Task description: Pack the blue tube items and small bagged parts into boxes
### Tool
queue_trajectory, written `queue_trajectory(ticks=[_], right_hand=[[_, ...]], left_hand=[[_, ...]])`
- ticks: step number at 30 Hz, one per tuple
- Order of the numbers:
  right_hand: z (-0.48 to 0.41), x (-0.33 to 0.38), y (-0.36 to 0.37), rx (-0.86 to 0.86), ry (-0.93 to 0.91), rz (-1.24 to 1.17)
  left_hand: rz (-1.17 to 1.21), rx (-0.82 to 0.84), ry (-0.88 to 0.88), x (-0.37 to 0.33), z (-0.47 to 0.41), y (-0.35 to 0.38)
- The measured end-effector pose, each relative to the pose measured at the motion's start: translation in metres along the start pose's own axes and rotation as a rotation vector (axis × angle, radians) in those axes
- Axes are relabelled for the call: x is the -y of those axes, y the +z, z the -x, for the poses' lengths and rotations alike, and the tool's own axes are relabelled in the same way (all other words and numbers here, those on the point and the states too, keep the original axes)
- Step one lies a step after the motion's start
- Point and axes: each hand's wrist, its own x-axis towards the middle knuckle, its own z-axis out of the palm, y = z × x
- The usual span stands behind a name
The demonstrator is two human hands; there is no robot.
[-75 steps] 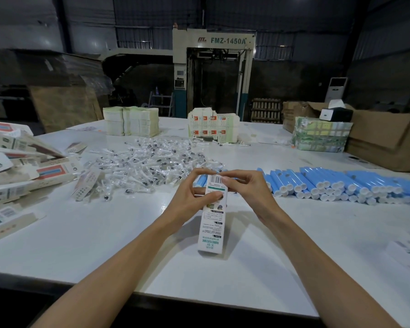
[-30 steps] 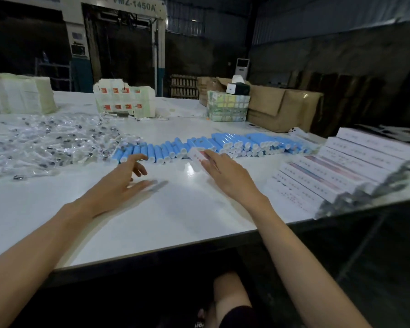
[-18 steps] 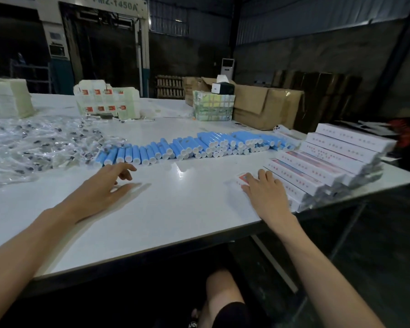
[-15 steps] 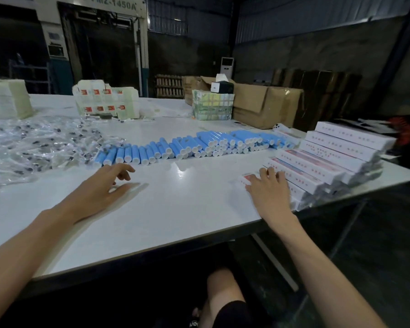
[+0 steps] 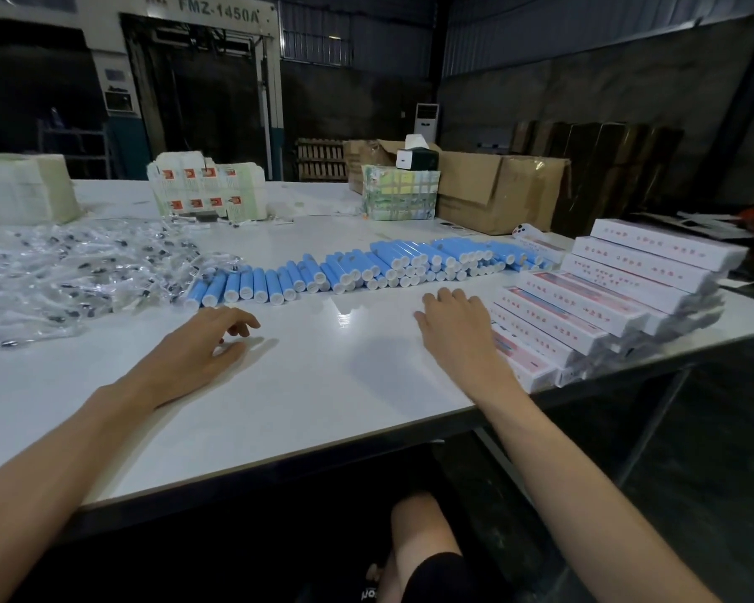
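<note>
Head view: I recorded the left hand (image 5: 192, 359) resting on the white table (image 5: 323, 398), fingers loosely curled and holding nothing, near the left end of the row of blue tubes (image 5: 366, 267). The right hand (image 5: 455, 335) lay flat and released, just beside the stacked boxes (image 5: 606, 298). The bagged parts (image 5: 75, 272) lay heaped left of the tubes.

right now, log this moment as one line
left hand: open, empty, short of blue tubes | right hand: open, empty, beside stacked boxes | bagged parts: heaped left of tubes
</note>
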Motion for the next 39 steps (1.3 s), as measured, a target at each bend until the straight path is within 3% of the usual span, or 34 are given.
queue_trajectory(ticks=[9,14,18,22,28,34,39], right_hand=[[-0.055,0.121,-0.024,-0.071,-0.191,-0.441],[-0.06,0.182,-0.016,-0.077,-0.186,-0.739],[-0.056,0.203,0.009,0.009,-0.223,-0.812],[-0.061,0.201,0.029,-0.012,-0.306,-0.757],[-0.064,0.209,0.037,-0.043,-0.382,-0.778],[-0.069,0.208,0.044,-0.048,-0.327,-0.88],[-0.069,0.209,0.045,-0.038,-0.323,-0.902]], left_hand=[[-0.151,-0.132,-0.075,-0.018,0.003,-0.008],[-0.232,-0.188,-0.116,-0.033,0.003,-0.013],[-0.271,-0.142,-0.222,-0.037,0.003,-0.027],[-0.284,-0.068,-0.349,-0.032,0.008,-0.049],[-0.401,-0.179,-0.685,0.006,0.084,-0.107],[-0.772,-0.142,-1.19,0.052,0.185,-0.177],[-0.665,-0.112,-1.493,0.068,0.245,-0.21]])
